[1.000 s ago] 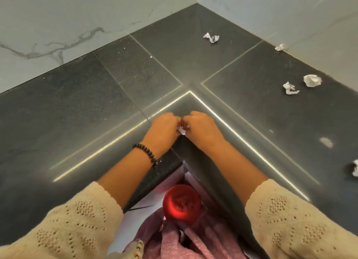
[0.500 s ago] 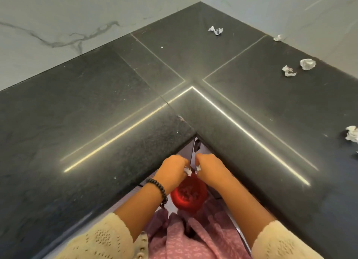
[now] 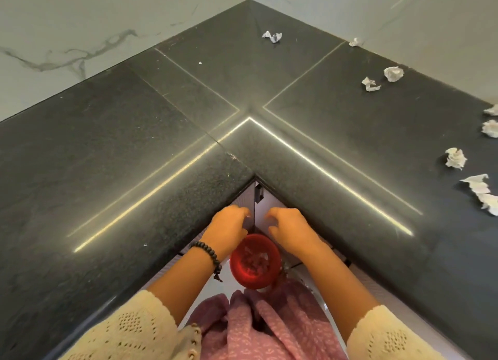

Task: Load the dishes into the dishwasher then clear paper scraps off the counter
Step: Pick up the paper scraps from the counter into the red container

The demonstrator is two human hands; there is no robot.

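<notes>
While no dishes or dishwasher show in the head view, the paper half of the task looks well begun but far from done, as I judge it. Both hands hover just above the red bin [image 3: 254, 261], which sits below the inner corner of the dark surface [image 3: 134, 157] and already holds pale scraps. The left hand [image 3: 227, 229] and the right hand [image 3: 289, 230] have their fingers loosely spread and grasp nothing that can be seen. Up on the surface, well away from the bin, paper is left to clear: one crumpled scrap [image 3: 272, 36] near the far wall corner, a tiny one [image 3: 354, 42] against the wall to its right, a pair [image 3: 382, 79] further right, and a string of larger wads [image 3: 455, 157] toward the right edge. So most of the collecting remains.
</notes>
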